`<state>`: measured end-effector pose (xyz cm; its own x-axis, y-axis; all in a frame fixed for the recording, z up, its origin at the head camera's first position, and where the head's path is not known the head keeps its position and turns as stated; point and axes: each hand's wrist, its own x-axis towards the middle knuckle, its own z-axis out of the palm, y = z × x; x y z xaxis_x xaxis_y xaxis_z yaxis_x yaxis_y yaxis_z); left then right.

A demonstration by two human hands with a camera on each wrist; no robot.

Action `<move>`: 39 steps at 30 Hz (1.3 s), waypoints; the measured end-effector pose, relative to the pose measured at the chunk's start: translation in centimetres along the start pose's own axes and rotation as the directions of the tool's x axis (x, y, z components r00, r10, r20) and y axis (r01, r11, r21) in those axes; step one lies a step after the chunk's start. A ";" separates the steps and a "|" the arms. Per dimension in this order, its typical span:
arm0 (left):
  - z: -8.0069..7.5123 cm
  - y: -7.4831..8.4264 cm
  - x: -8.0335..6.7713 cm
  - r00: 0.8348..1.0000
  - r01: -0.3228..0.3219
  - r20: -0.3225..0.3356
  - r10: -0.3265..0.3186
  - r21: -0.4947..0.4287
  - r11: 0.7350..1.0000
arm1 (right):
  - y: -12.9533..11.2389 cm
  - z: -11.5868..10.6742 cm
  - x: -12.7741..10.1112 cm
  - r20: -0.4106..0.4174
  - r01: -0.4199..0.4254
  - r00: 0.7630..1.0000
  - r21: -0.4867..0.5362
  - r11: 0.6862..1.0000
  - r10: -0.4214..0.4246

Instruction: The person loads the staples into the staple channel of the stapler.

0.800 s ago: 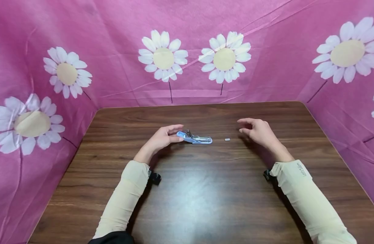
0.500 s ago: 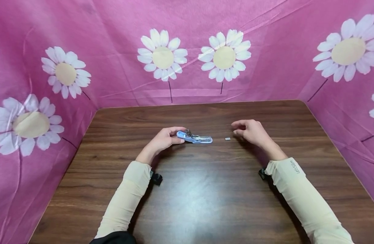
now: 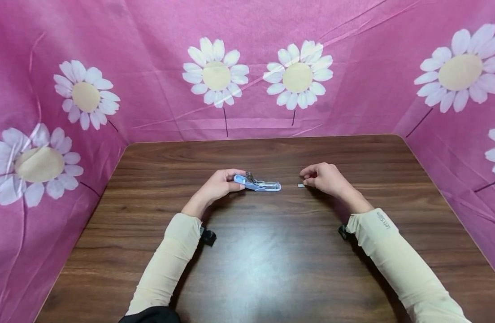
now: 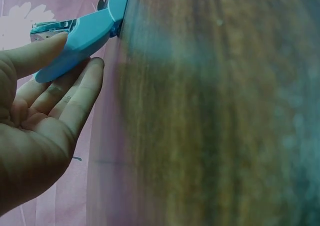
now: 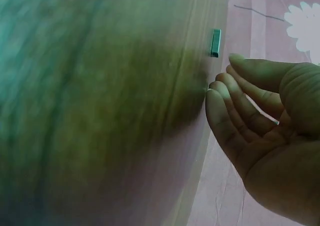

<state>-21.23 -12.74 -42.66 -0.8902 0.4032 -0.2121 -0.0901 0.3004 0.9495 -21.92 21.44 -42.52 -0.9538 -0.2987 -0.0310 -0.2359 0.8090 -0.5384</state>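
Observation:
A light blue stapler (image 3: 267,186) lies on the table with its top swung up, baring the metal inside. My left hand (image 3: 220,185) holds its rear end, thumb on one side and fingers beneath, as the left wrist view shows of the stapler (image 4: 92,35). To the right of the stapler rests a small grey staple strip (image 3: 300,185). My right hand (image 3: 326,178) hovers just beside this strip, its fingers loosely bent. In the right wrist view the staple strip (image 5: 216,43) sits a little beyond the thumb tip, apart from it.
Both hands work over a brown wood-grain table (image 3: 247,251). Behind and along its sides hangs a pink cloth (image 3: 150,54) printed with white daisies. A black wrist camera (image 3: 208,237) sits under the left cuff, another under the right.
My right hand has moved left and slightly down to the staple strip, its fingers drawing closer together. The left hand and stapler have stayed almost in place.

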 end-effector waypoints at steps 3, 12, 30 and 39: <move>0.1 -0.2 0.1 1.000 0.007 -0.004 -0.007 0.016 1.000 | -0.2 0.2 0.1 0.019 -0.007 1.000 -0.006 1.000 0.008; 0.1 -0.5 0.3 1.000 0.007 -0.007 -0.007 0.020 1.000 | -0.3 0.4 0.4 0.032 0.011 0.999 -0.039 0.999 -0.010; -0.1 -0.6 0.5 1.000 0.027 0.002 -0.027 -0.009 1.000 | -0.6 0.7 0.2 0.071 0.055 0.996 -0.044 0.998 -0.052; -0.3 -0.7 0.8 0.999 0.030 0.014 -0.029 -0.033 0.999 | -0.7 0.7 0.3 0.054 0.041 0.998 -0.065 0.997 -0.038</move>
<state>-21.95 -12.89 -43.45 -0.8809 0.4061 -0.2431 -0.1312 0.2840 0.9498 -21.90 20.46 -42.72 -0.9327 -0.3563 -0.0562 -0.2869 0.8272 -0.4831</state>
